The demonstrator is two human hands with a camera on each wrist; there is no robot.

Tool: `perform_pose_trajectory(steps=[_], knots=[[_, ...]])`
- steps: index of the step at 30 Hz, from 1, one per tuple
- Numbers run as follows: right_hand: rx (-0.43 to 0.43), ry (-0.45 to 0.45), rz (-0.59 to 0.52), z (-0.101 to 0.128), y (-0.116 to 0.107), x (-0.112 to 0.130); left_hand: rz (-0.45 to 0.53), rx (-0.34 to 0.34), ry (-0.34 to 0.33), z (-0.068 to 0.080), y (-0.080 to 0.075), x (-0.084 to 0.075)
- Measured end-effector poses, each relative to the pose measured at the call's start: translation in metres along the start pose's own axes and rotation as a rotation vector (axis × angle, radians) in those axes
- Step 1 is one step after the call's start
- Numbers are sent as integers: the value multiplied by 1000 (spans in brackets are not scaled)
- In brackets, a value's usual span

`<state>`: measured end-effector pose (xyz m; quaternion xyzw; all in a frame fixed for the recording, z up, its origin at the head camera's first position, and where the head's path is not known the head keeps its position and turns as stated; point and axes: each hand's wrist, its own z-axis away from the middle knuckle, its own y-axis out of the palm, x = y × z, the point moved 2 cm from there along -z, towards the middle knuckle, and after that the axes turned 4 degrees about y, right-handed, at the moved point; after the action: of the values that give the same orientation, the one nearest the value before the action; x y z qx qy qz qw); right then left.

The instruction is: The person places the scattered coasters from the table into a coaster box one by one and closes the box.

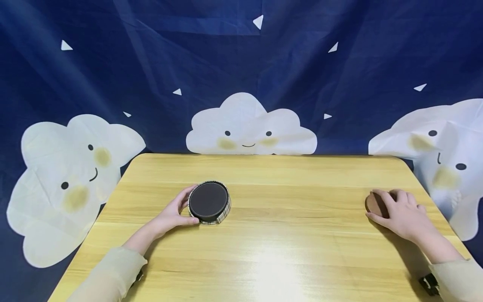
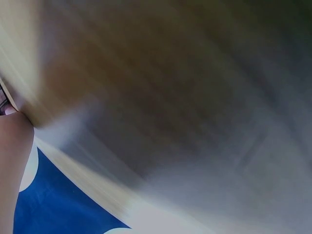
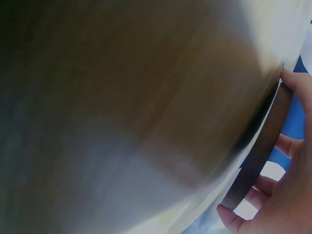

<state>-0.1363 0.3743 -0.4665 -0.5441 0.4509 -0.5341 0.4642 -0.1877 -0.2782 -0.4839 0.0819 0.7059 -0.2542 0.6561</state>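
While the left hand (image 1: pixel 171 216) curls its thumb and fingers round the rim of the round coaster holder (image 1: pixel 209 202), a dark-topped tin with a plaid side that stands on the desk (image 1: pixel 264 251) left of centre, the right hand (image 1: pixel 401 212) lies far off near the right edge, fingers bent over a brown wooden coaster (image 1: pixel 373 202) and gripping its rim; the right wrist view shows the disc (image 3: pixel 261 146) tilted off the wood between thumb and fingers. To my eye the work is barely begun: one coaster is just being picked up, well apart from the holder, and the holder's top shows only dark. Behind the desk hangs a navy backdrop (image 1: pixel 241 63) with smiling white clouds
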Motion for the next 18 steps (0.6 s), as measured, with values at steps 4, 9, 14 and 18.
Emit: perform_pose_trajectory(steps=[4,9,14,18], knots=[[-32,-17,16,0,1,2,9,2,-4,0,0,0],[-56,-34,25,-4,0,10,9,5,-8,1,0,0],[-91,-79,27,-9,-4,25,9,8,-11,0,0,0],[-98,-111,31,-15,-8,39,10,9,-7,0,0,1]])
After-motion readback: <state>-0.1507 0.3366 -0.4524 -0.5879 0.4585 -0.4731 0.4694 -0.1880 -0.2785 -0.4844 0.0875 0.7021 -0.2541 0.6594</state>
